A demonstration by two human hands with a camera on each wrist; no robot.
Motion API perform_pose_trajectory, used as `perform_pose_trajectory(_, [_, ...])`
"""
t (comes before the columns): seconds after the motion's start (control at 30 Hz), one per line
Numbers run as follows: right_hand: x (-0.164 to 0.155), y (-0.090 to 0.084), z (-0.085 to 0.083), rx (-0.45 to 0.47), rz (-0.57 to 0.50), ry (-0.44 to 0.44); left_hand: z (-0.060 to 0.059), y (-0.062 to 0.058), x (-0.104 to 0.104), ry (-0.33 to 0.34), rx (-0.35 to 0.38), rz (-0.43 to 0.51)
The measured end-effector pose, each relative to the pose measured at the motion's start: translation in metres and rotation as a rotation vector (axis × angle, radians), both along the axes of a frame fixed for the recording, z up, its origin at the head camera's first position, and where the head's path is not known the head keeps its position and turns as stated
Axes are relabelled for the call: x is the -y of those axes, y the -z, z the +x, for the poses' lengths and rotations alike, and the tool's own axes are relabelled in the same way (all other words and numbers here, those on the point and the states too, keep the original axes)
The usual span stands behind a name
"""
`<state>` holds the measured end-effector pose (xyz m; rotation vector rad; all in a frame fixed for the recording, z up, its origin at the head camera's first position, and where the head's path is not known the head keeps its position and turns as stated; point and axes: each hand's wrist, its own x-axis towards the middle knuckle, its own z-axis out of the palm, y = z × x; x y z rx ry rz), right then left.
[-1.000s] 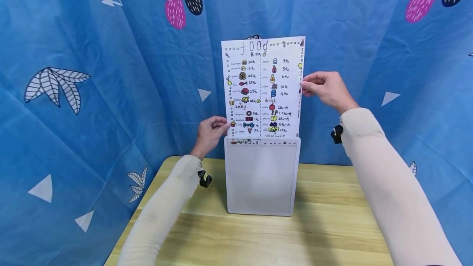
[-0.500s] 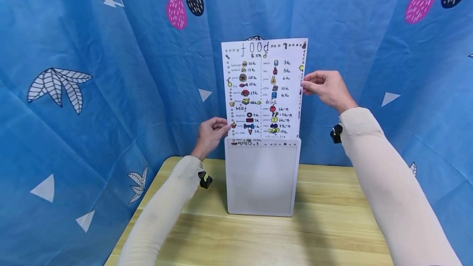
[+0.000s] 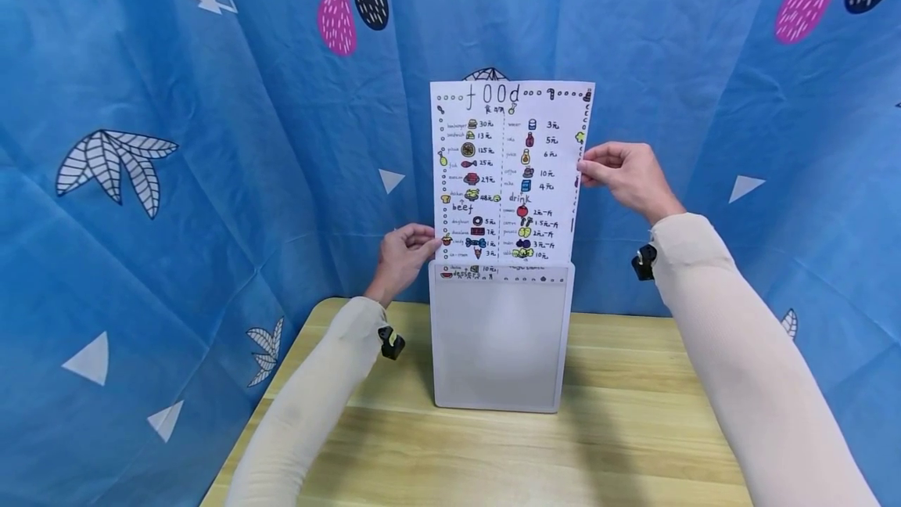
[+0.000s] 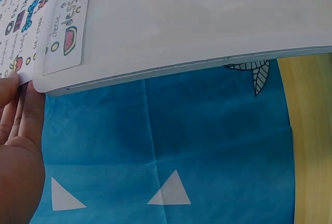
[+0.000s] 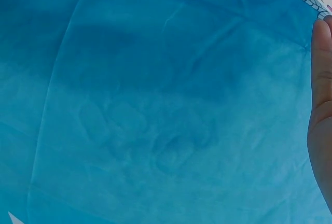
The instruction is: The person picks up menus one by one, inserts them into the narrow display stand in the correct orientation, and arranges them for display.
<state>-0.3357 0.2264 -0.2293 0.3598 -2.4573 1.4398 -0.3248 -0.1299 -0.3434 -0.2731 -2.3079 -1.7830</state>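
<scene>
The left grip (image 3: 403, 260) pinched the hand-drawn food menu (image 3: 503, 178) low on its left edge; the right grip (image 3: 629, 176) pinched the right edge, higher. The menu's bottom strip sat inside the pale frame (image 3: 500, 350) standing on the counter (image 3: 655, 397). Light, even pressure, edges parallel to the frame's sides, probably best prevented buckling.

Panel (image 3: 496, 350): soft pale glare mid-face
Table (image 3: 647, 350): bright, soft shadow right of panel
Curtain (image 5: 171, 130): dim in both wrist views
Sheet (image 3: 510, 178): smallest lettering blurred
</scene>
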Motion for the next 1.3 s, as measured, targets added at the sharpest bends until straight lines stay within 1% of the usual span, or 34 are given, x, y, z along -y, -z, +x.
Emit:
perform_pose_trajectory(0.23, [-0.001,0.002,-0.002,-0.007,-0.005,-0.010,-0.001,0.001,-0.001,-0.010,-0.006,-0.018])
perform_pose_trajectory(0.43, [-0.001,0.004,-0.003,-0.006,0.005,-0.013,-0.001,0.003,0.000,-0.023,-0.036,-0.043])
perform_pose_trajectory(0.8, [0.002,0.007,-0.004,-0.015,-0.003,-0.025,-0.002,0.004,-0.001,-0.031,-0.045,-0.053])
perform_pose_trajectory(1.07, [0.000,0.009,-0.003,-0.005,0.017,-0.018,0.000,0.003,-0.003,-0.046,-0.049,-0.066])
perform_pose_trajectory(1.3, [0.001,0.011,-0.001,0.008,0.018,-0.016,0.002,0.005,-0.002,-0.043,-0.058,-0.056])
